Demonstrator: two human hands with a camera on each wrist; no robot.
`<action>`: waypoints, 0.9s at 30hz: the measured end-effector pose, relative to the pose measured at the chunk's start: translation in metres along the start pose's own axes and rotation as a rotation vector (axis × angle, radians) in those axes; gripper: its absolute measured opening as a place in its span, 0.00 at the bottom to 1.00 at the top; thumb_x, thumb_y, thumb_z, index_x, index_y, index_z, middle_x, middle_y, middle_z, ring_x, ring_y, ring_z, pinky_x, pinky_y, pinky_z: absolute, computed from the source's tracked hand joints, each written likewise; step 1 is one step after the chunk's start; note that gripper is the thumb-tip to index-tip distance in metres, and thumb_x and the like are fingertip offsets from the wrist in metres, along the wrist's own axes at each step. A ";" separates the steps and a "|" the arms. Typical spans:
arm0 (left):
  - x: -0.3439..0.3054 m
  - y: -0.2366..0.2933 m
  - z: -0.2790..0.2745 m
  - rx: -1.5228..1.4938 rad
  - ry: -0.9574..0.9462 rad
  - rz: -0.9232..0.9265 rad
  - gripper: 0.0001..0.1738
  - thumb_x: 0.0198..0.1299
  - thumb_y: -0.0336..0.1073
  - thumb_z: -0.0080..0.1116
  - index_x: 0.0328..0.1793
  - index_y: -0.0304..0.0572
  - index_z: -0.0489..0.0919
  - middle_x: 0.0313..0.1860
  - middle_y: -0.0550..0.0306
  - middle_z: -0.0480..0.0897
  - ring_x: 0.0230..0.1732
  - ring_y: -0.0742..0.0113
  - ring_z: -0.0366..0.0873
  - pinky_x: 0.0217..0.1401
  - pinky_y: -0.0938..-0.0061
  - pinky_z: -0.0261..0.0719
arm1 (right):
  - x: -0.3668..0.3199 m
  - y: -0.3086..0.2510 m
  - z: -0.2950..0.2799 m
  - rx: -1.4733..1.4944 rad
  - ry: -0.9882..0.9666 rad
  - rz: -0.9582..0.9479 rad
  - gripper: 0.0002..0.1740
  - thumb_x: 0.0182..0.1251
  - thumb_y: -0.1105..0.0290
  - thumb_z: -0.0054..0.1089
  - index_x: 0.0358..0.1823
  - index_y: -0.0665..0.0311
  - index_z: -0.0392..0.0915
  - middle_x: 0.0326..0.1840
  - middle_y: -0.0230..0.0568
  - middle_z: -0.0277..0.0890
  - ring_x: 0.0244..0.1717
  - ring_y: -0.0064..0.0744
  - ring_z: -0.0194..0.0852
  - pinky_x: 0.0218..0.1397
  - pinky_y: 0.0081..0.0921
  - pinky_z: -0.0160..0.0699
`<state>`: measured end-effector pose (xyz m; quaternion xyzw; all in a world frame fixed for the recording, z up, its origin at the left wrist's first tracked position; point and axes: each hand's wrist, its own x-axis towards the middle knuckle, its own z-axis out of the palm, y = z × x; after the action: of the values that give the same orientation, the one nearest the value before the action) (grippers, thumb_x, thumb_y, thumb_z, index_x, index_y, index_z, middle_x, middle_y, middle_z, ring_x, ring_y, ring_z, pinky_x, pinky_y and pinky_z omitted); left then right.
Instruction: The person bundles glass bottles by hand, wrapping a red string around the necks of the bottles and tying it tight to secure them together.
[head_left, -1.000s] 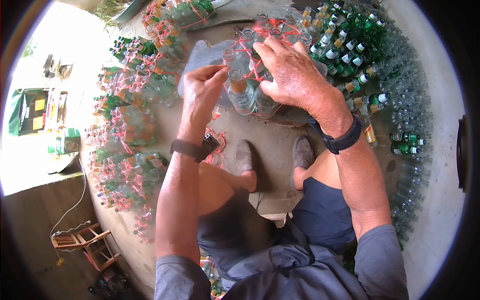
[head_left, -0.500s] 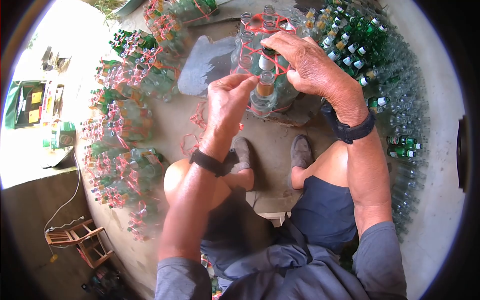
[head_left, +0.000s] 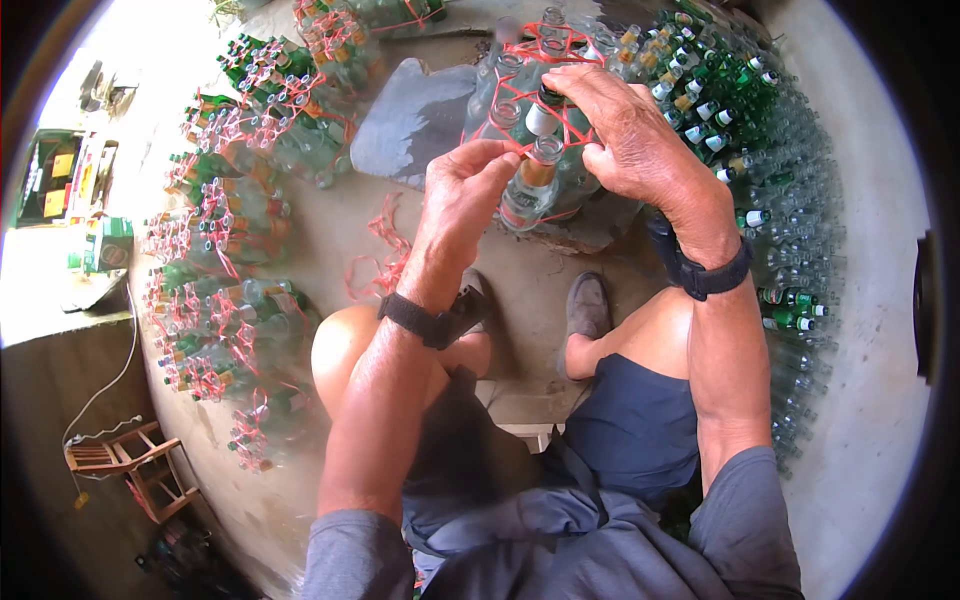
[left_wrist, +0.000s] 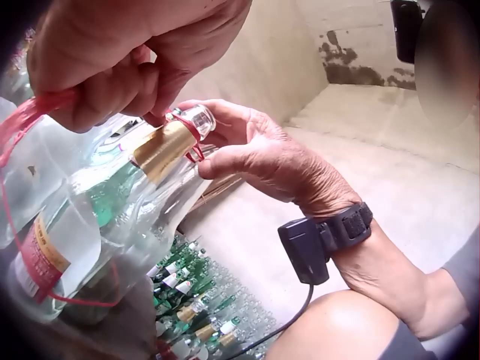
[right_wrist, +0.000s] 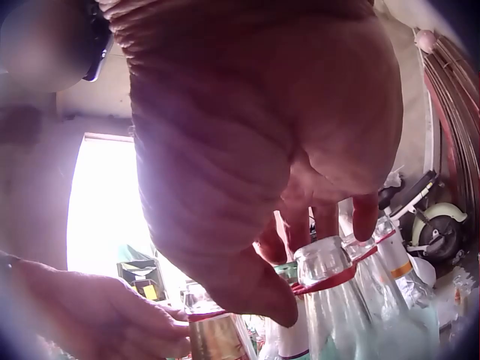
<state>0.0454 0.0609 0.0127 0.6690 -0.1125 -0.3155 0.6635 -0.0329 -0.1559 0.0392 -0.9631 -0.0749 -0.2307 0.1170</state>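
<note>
Clear bottles stand bunched on a dark slab, red string crossing between their necks. In the head view the left hand pinches red string beside a gold-necked bottle at the bunch's near edge. The right hand arches over the bunch, fingertips on a dark-topped bottle with a white neck label, thumb lower by the string. Curled fingers of the left hand grip the string in the left wrist view. Seen from the right wrist, the right thumb lies against string near a clear bottle neck.
Bundles of string-tied bottles line the floor at left. Many loose green and clear bottles stand at right. Loose red string lies near the left forearm. A wooden chair is at the lower left.
The bottle bunch has turned and shifted right in view, baring more slab at its left. Both hands have moved right; the right fingertips now rest on the dark-topped bottle.
</note>
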 end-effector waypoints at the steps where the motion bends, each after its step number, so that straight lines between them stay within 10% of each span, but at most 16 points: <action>1: 0.000 0.001 0.000 -0.007 0.003 0.000 0.11 0.75 0.39 0.67 0.55 0.41 0.90 0.26 0.79 0.71 0.23 0.87 0.57 0.24 0.81 0.52 | 0.002 -0.002 -0.003 -0.002 -0.005 -0.006 0.40 0.55 0.83 0.61 0.75 0.60 0.76 0.75 0.44 0.76 0.75 0.48 0.76 0.75 0.49 0.73; 3: 0.000 0.004 0.001 0.081 0.060 0.033 0.16 0.72 0.35 0.66 0.55 0.28 0.91 0.41 0.60 0.91 0.39 0.75 0.82 0.42 0.74 0.81 | 0.007 -0.012 -0.013 0.007 0.036 -0.007 0.33 0.57 0.82 0.62 0.68 0.60 0.81 0.68 0.42 0.80 0.71 0.49 0.77 0.75 0.50 0.72; 6: 0.015 -0.014 0.000 0.162 0.097 0.183 0.15 0.71 0.40 0.70 0.51 0.35 0.93 0.30 0.72 0.82 0.28 0.85 0.69 0.28 0.80 0.64 | 0.015 -0.023 -0.022 0.096 -0.071 0.028 0.23 0.61 0.81 0.60 0.57 0.60 0.86 0.58 0.43 0.85 0.64 0.50 0.81 0.71 0.49 0.77; 9: 0.019 -0.021 0.002 0.261 0.208 0.166 0.17 0.69 0.41 0.72 0.47 0.30 0.94 0.29 0.68 0.85 0.29 0.83 0.73 0.29 0.80 0.68 | 0.017 -0.020 -0.008 0.232 -0.080 0.005 0.19 0.61 0.86 0.56 0.50 0.65 0.86 0.46 0.48 0.84 0.53 0.56 0.84 0.61 0.47 0.81; 27: 0.023 -0.022 0.015 0.215 0.302 0.022 0.25 0.65 0.49 0.76 0.36 0.26 0.93 0.21 0.59 0.85 0.23 0.78 0.78 0.24 0.74 0.74 | 0.049 -0.004 -0.006 0.332 -0.515 0.057 0.17 0.66 0.77 0.58 0.52 0.57 0.91 0.52 0.50 0.89 0.56 0.58 0.86 0.58 0.46 0.83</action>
<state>0.0483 0.0378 -0.0138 0.7745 -0.0519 -0.1903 0.6011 0.0065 -0.1491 0.0681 -0.9593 -0.1116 0.0396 0.2564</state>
